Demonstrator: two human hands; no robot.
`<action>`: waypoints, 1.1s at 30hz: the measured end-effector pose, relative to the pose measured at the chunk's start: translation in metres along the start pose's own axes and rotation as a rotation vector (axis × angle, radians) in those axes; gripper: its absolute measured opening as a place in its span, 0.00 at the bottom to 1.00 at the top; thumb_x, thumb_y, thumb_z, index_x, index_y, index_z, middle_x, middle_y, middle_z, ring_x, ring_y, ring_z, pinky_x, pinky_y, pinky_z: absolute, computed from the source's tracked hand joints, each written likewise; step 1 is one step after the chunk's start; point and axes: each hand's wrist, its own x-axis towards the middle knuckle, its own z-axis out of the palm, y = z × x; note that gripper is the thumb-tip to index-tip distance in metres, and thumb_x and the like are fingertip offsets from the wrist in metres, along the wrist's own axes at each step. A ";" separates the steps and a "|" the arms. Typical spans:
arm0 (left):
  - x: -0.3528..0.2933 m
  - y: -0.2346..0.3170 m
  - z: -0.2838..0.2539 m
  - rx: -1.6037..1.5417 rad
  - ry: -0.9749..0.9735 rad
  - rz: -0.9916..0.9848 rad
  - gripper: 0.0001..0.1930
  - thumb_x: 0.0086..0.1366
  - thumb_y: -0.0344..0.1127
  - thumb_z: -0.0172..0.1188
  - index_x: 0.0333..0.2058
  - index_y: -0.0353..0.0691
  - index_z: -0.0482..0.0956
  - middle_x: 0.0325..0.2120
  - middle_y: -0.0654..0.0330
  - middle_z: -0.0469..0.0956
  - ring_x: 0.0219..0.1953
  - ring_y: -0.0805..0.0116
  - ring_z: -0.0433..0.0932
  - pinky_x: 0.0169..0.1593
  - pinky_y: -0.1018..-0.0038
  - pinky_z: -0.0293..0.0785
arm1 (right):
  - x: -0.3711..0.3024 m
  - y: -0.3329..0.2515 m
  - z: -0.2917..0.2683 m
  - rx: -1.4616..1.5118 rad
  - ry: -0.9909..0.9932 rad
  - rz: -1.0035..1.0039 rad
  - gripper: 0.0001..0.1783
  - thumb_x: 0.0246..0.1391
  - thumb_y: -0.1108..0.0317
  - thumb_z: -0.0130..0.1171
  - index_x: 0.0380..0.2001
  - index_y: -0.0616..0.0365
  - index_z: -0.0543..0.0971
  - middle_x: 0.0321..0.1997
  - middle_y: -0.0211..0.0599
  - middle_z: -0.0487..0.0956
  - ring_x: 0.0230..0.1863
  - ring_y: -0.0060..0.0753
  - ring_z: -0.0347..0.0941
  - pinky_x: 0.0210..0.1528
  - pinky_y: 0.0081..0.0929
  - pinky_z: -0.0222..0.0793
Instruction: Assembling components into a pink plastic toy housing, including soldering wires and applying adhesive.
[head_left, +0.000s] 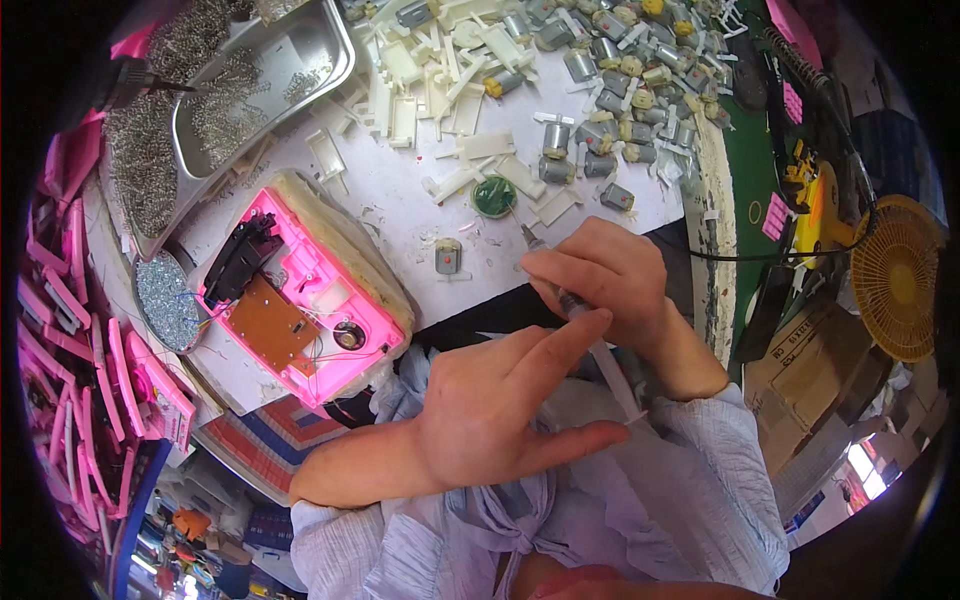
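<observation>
A syringe (pixel 612 375) slants between my two hands, its nozzle and thin needle end toward a small round green dish (pixel 493 197) on the table. My right hand (pixel 615 270) is closed around the front of the barrel. With the thumb by the plunger's end and the forefinger against the barrel, my left hand (pixel 490 400) grips the rear part. Whether the needle touches the dish I cannot tell. To the left of the dish stands a single small grey motor (pixel 448 257) with a red dot. A pink plastic shell (pixel 365 330) with a brown circuit board (pixel 272 322) and wires lies farther left.
Loose small motors (pixel 610 85) and white plastic brackets (pixel 405 65) heap up at the back. A metal tray (pixel 340 50) of springs or screws and a round bowl of small screws (pixel 168 300) sit at the left, beside stacked pink parts (pixel 85 400). A yellow basket (pixel 900 285) is at the right.
</observation>
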 end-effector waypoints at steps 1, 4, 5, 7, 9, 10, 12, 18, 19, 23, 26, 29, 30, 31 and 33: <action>0.000 -0.001 0.002 -0.004 0.012 0.011 0.44 0.43 0.44 0.83 0.57 0.28 0.74 0.32 0.58 0.81 0.29 0.66 0.81 0.32 0.73 0.76 | -0.001 0.000 0.001 -0.008 0.002 -0.008 0.23 0.40 0.68 0.67 0.45 0.53 0.83 0.28 0.29 0.79 0.27 0.34 0.75 0.27 0.27 0.71; 0.001 -0.002 0.004 -0.026 0.038 0.016 0.46 0.43 0.45 0.83 0.58 0.29 0.73 0.33 0.60 0.81 0.26 0.71 0.78 0.29 0.76 0.74 | -0.003 0.002 0.004 -0.027 0.006 -0.019 0.23 0.41 0.67 0.65 0.45 0.53 0.83 0.28 0.27 0.81 0.26 0.29 0.75 0.27 0.24 0.70; 0.002 0.001 0.003 -0.038 0.040 -0.002 0.46 0.42 0.45 0.83 0.58 0.30 0.73 0.33 0.60 0.81 0.25 0.73 0.76 0.28 0.78 0.72 | -0.003 0.002 0.005 -0.031 0.005 -0.013 0.23 0.41 0.67 0.65 0.45 0.52 0.83 0.28 0.26 0.81 0.26 0.29 0.74 0.27 0.24 0.70; 0.002 0.002 0.003 -0.043 0.047 -0.023 0.47 0.42 0.46 0.84 0.58 0.31 0.73 0.33 0.61 0.81 0.22 0.77 0.72 0.25 0.80 0.69 | -0.004 0.002 0.005 -0.042 -0.001 -0.009 0.23 0.41 0.66 0.66 0.45 0.52 0.83 0.28 0.26 0.81 0.26 0.29 0.74 0.27 0.24 0.70; 0.002 0.001 0.005 -0.038 0.055 -0.039 0.46 0.41 0.46 0.84 0.58 0.31 0.73 0.32 0.62 0.80 0.21 0.79 0.68 0.23 0.82 0.65 | -0.003 0.001 0.003 -0.055 -0.013 -0.012 0.23 0.40 0.66 0.66 0.45 0.51 0.84 0.28 0.25 0.81 0.26 0.29 0.74 0.26 0.24 0.70; 0.002 0.002 0.005 -0.042 0.057 -0.051 0.46 0.41 0.45 0.84 0.57 0.31 0.73 0.32 0.62 0.80 0.20 0.80 0.67 0.23 0.82 0.64 | -0.003 0.000 0.003 -0.051 -0.016 -0.007 0.23 0.41 0.66 0.66 0.46 0.51 0.83 0.28 0.26 0.80 0.26 0.30 0.74 0.26 0.26 0.70; 0.003 0.004 0.005 -0.072 0.056 -0.091 0.44 0.42 0.44 0.84 0.56 0.31 0.74 0.32 0.61 0.80 0.19 0.81 0.64 0.22 0.82 0.62 | -0.003 -0.003 0.003 -0.042 -0.021 0.002 0.22 0.44 0.65 0.65 0.46 0.50 0.82 0.28 0.27 0.77 0.27 0.34 0.75 0.26 0.30 0.70; 0.003 0.000 0.008 -0.122 0.083 -0.040 0.40 0.42 0.40 0.81 0.54 0.31 0.75 0.30 0.63 0.77 0.18 0.82 0.62 0.22 0.83 0.60 | -0.003 -0.001 0.004 -0.044 -0.001 -0.036 0.22 0.43 0.66 0.65 0.46 0.52 0.81 0.28 0.28 0.77 0.27 0.34 0.75 0.25 0.29 0.69; 0.003 0.000 0.008 -0.126 0.083 -0.039 0.40 0.42 0.39 0.81 0.54 0.30 0.75 0.29 0.63 0.77 0.18 0.82 0.62 0.22 0.83 0.60 | -0.003 -0.002 0.004 -0.047 -0.004 -0.035 0.22 0.43 0.66 0.65 0.46 0.52 0.81 0.28 0.28 0.77 0.27 0.34 0.75 0.25 0.29 0.69; 0.003 -0.003 0.010 -0.136 0.098 -0.016 0.39 0.41 0.39 0.81 0.53 0.30 0.76 0.28 0.63 0.76 0.18 0.82 0.62 0.22 0.84 0.60 | -0.002 -0.002 0.005 -0.075 0.019 -0.047 0.22 0.40 0.65 0.65 0.44 0.52 0.83 0.27 0.28 0.79 0.25 0.32 0.74 0.23 0.27 0.69; 0.003 -0.003 0.012 -0.132 0.116 -0.005 0.39 0.41 0.39 0.80 0.52 0.29 0.76 0.27 0.63 0.76 0.18 0.82 0.63 0.22 0.84 0.60 | -0.001 -0.002 0.005 -0.075 0.030 -0.052 0.23 0.38 0.65 0.66 0.43 0.52 0.84 0.26 0.28 0.79 0.24 0.31 0.74 0.22 0.25 0.68; 0.003 -0.003 0.012 -0.127 0.129 0.006 0.38 0.42 0.39 0.80 0.52 0.29 0.76 0.26 0.63 0.75 0.18 0.82 0.63 0.22 0.84 0.59 | 0.001 -0.004 0.004 -0.065 0.025 -0.048 0.23 0.38 0.65 0.66 0.43 0.52 0.84 0.26 0.28 0.79 0.24 0.30 0.74 0.22 0.25 0.68; 0.003 -0.003 0.012 -0.126 0.130 0.008 0.38 0.42 0.39 0.80 0.51 0.29 0.77 0.26 0.64 0.75 0.18 0.82 0.63 0.22 0.84 0.59 | 0.001 -0.005 0.003 -0.062 0.023 -0.047 0.23 0.38 0.65 0.66 0.43 0.52 0.84 0.26 0.28 0.79 0.24 0.30 0.74 0.22 0.25 0.68; 0.003 -0.003 0.012 -0.123 0.124 0.008 0.38 0.42 0.39 0.80 0.51 0.29 0.77 0.26 0.64 0.75 0.18 0.82 0.64 0.22 0.83 0.59 | 0.001 -0.005 0.003 -0.055 0.026 -0.044 0.23 0.38 0.65 0.66 0.43 0.53 0.84 0.26 0.28 0.79 0.24 0.30 0.74 0.22 0.24 0.68; 0.004 -0.003 0.011 -0.118 0.111 0.007 0.37 0.42 0.40 0.80 0.51 0.28 0.77 0.25 0.64 0.75 0.18 0.82 0.64 0.22 0.83 0.59 | 0.000 -0.005 0.003 -0.041 0.030 -0.036 0.23 0.38 0.65 0.66 0.43 0.53 0.84 0.26 0.28 0.79 0.24 0.30 0.74 0.22 0.24 0.68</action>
